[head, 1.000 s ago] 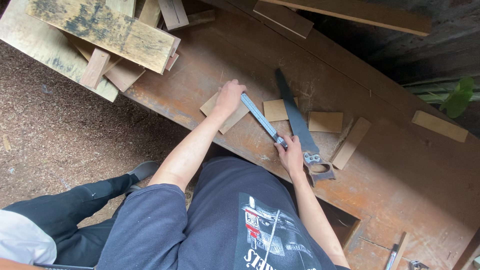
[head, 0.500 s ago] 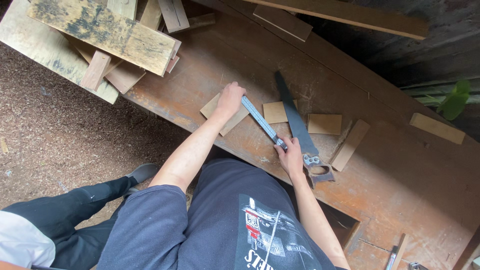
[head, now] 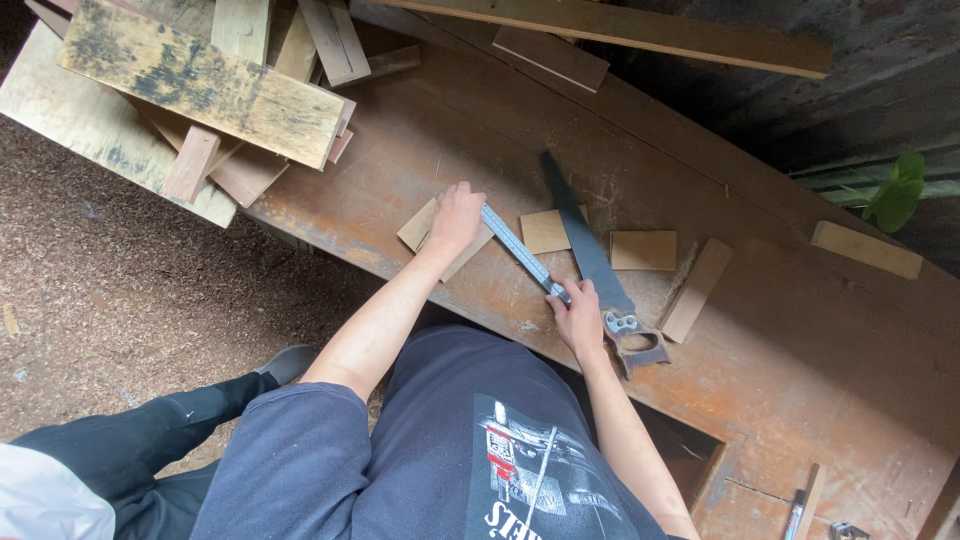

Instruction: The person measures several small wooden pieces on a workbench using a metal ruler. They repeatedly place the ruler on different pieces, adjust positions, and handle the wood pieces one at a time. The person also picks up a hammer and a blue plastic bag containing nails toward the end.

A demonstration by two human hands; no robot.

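Left hand (head: 456, 218) is pressing flat on a small wood piece (head: 424, 226) mid-table (head: 800, 370) while the right hand (head: 580, 318) is pinching the metal ruler (head: 518, 251) lying between them, with a handsaw (head: 590, 262) resting at its 3 o'clock.

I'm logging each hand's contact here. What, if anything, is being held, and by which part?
The right hand holds a metal ruler at its near end. The left hand presses flat on a small wood piece at the ruler's far end; no grip there.
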